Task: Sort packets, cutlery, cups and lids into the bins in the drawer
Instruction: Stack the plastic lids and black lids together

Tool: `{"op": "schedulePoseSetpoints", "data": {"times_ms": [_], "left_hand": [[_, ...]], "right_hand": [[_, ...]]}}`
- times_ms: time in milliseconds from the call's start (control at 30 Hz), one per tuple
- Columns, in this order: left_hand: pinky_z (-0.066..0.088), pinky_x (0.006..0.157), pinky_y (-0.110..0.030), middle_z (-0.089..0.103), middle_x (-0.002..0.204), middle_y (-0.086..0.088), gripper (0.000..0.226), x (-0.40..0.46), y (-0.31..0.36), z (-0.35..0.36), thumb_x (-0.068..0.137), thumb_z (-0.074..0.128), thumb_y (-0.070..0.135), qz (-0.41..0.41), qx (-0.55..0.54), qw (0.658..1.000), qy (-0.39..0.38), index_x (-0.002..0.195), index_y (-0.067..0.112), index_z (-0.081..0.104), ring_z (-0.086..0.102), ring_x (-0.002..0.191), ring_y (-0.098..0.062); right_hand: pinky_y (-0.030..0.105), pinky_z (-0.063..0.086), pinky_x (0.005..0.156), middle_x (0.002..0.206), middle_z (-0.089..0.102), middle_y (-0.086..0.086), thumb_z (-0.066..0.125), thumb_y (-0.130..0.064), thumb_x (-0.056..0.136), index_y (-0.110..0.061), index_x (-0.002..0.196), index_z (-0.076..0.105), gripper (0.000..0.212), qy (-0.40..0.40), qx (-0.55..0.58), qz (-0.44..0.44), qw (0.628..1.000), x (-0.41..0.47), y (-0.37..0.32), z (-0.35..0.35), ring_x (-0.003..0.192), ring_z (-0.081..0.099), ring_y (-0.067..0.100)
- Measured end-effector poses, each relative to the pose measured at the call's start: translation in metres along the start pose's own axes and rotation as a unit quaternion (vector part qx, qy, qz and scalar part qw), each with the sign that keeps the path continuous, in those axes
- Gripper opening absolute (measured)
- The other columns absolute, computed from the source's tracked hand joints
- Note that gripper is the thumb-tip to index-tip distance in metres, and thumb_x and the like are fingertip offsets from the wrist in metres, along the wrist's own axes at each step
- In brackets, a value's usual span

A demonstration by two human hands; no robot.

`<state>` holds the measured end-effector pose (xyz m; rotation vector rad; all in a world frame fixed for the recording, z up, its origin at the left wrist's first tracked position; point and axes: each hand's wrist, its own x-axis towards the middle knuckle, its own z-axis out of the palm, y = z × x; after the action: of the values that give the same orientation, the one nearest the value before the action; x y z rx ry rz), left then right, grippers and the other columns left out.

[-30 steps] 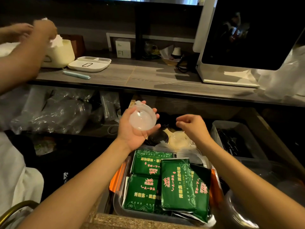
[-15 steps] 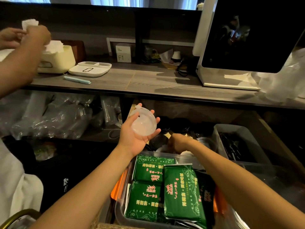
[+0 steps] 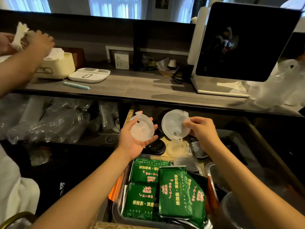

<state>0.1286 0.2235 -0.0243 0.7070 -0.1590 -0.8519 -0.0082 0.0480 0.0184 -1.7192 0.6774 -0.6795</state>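
My left hand (image 3: 132,141) holds a translucent plastic cup lid (image 3: 142,129) in its palm, fingers curled round the rim. My right hand (image 3: 200,129) pinches a second clear lid (image 3: 173,125) by its edge, held tilted just right of the first. Both are above the open drawer (image 3: 264,134). Below them lie more clear lids (image 3: 176,148) and black lids (image 3: 156,147). Nearer me, a grey bin (image 3: 118,215) holds several green packets (image 3: 175,192).
A grey bin (image 3: 239,146) sits at the drawer's right, a clear cup (image 3: 234,212) at bottom right. Bagged plastic cups (image 3: 49,119) fill the shelf on the left. On the counter stand a screen (image 3: 244,42) and a white tray (image 3: 90,75). Another person's hands (image 3: 38,40) pull tissue at far left.
My right hand went down into the drawer, took a second clear lid and raised it beside the one in my left hand. The other person keeps handling tissue.
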Motion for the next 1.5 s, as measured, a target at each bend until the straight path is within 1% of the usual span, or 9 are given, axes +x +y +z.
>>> {"op": "schedulePoseSetpoints", "data": {"times_ms": [100,233,400,600,867,1000,1133,1267,1500], "left_hand": [[0.060,0.066,-0.046,0.067,0.126,-0.017,0.050,-0.004,-0.001,0.006,0.084,0.063,0.032,-0.021,0.027,0.999,-0.004,0.134,0.025,0.058,0.071,0.103,-0.038],[0.061,0.063,-0.046,0.066,0.118,-0.017,0.060,-0.005,-0.005,0.010,0.077,0.068,0.035,-0.027,0.070,0.997,0.023,0.134,0.023,0.057,0.074,0.085,-0.032],[0.061,0.065,-0.047,0.066,0.124,-0.018,0.035,0.003,-0.009,0.004,0.097,0.057,0.033,-0.013,0.096,0.994,0.056,0.130,0.021,0.056,0.070,0.101,-0.036],[0.060,0.071,-0.049,0.073,0.095,-0.012,0.030,-0.002,-0.010,0.009,0.096,0.050,0.044,-0.086,0.150,0.984,-0.029,0.109,0.022,0.067,0.071,0.082,-0.031],[0.061,0.072,-0.053,0.063,0.121,-0.017,0.054,-0.002,-0.013,0.007,0.087,0.056,0.024,-0.103,0.160,0.978,-0.090,0.140,0.016,0.050,0.069,0.095,-0.035],[0.060,0.067,-0.051,0.073,0.099,-0.010,0.029,-0.004,-0.011,0.010,0.094,0.049,0.026,-0.074,0.135,0.986,-0.068,0.117,0.021,0.065,0.071,0.082,-0.029],[0.061,0.068,-0.048,0.071,0.114,-0.012,0.031,0.001,-0.010,0.005,0.100,0.047,0.028,-0.025,0.112,0.993,-0.033,0.126,0.023,0.061,0.070,0.091,-0.029],[0.061,0.070,-0.049,0.068,0.116,-0.013,0.036,-0.001,-0.011,0.007,0.098,0.050,0.031,-0.049,0.145,0.987,-0.042,0.132,0.021,0.058,0.069,0.091,-0.028],[0.060,0.078,-0.041,0.069,0.120,-0.011,0.056,0.001,-0.020,0.005,0.079,0.069,0.026,-0.046,0.283,0.953,-0.101,0.133,0.025,0.054,0.070,0.101,-0.027]], "right_hand": [[0.020,0.053,0.062,0.088,0.071,0.013,0.069,-0.008,0.086,-0.004,0.093,0.073,0.009,-0.016,0.074,0.024,0.997,-0.007,-0.003,0.000,0.076,0.067,0.019],[0.042,0.054,0.076,0.088,0.069,0.022,0.068,-0.007,0.086,-0.003,0.090,0.073,0.008,-0.025,0.095,0.047,0.994,-0.011,0.004,0.005,0.078,0.062,0.029],[0.025,0.054,0.061,0.083,0.069,0.012,0.065,-0.004,0.087,-0.002,0.088,0.071,0.007,0.000,0.161,0.043,0.986,-0.007,0.001,-0.008,0.075,0.064,0.020],[0.024,0.044,0.056,0.070,0.060,0.008,0.060,-0.003,0.089,-0.002,0.080,0.069,0.013,-0.094,0.178,0.098,0.975,-0.008,0.007,-0.001,0.065,0.055,0.016],[0.030,0.050,0.064,0.085,0.064,0.005,0.057,-0.010,0.094,-0.010,0.081,0.066,0.015,-0.077,0.125,0.097,0.984,-0.015,0.022,0.026,0.080,0.061,0.020],[0.029,0.050,0.060,0.091,0.064,0.007,0.059,-0.013,0.093,-0.012,0.087,0.064,0.008,-0.024,0.142,0.105,0.984,-0.010,0.022,0.022,0.082,0.060,0.021],[0.026,0.046,0.053,0.097,0.061,0.010,0.058,-0.014,0.095,-0.015,0.087,0.058,0.008,0.004,0.163,0.127,0.978,-0.004,0.026,0.013,0.076,0.057,0.019],[0.025,0.049,0.056,0.104,0.065,0.009,0.060,-0.017,0.095,-0.014,0.111,0.066,0.018,-0.026,0.149,0.107,0.983,-0.007,0.026,0.022,0.083,0.060,0.019],[0.032,0.056,0.076,0.091,0.072,-0.001,0.069,-0.017,0.088,-0.026,0.089,0.071,0.009,-0.027,0.048,-0.021,0.998,-0.020,0.017,0.040,0.088,0.067,0.017]]}}
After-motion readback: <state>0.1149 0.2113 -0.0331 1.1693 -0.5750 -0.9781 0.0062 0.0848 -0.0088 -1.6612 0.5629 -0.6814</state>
